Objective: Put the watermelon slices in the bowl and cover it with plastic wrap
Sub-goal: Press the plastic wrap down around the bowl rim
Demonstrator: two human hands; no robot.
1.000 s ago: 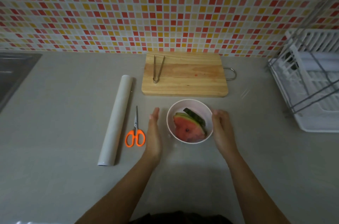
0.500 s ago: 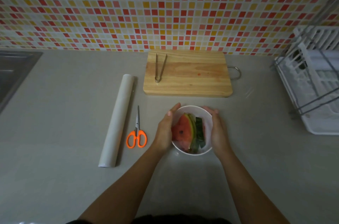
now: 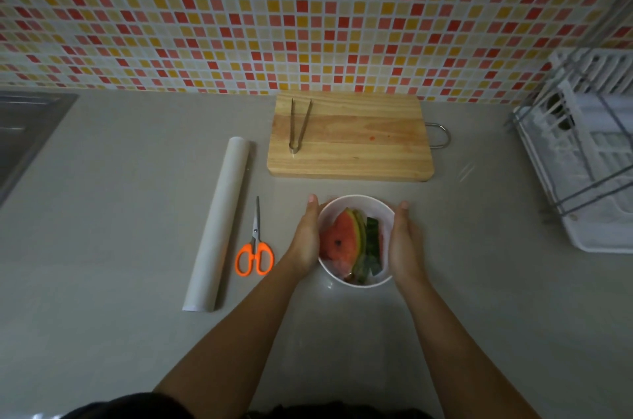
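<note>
- The left hand [image 3: 306, 240] has its fingers [image 3: 311, 213] straight and close together; they lie flat against the left side of the bowl [image 3: 358, 200].
- The right hand [image 3: 405, 245] does the same on the other side: its fingers [image 3: 402, 217] are straight, side by side, and press on the right wall of the bowl.
- The bowl is white and round, and it stands on the grey counter [image 3: 120, 333] between the two palms.
- Inside the bowl the watermelon slices [image 3: 342, 242] stand on edge. One shows red flesh with a dark seed and a pale green rim; beside it, toward the right fingers, there are dark green rinds.
- I cannot tell if a film lies over the bowl.
- Just to the left of the left fingers lie scissors [image 3: 255, 254] with orange handles, and farther left a white roll of wrap [image 3: 219, 223].
- Beyond the fingertips is a wooden cutting board [image 3: 349, 141] with metal tongs [image 3: 299, 125] on it.
- Well to the right stands a white dish rack [image 3: 589, 158].
</note>
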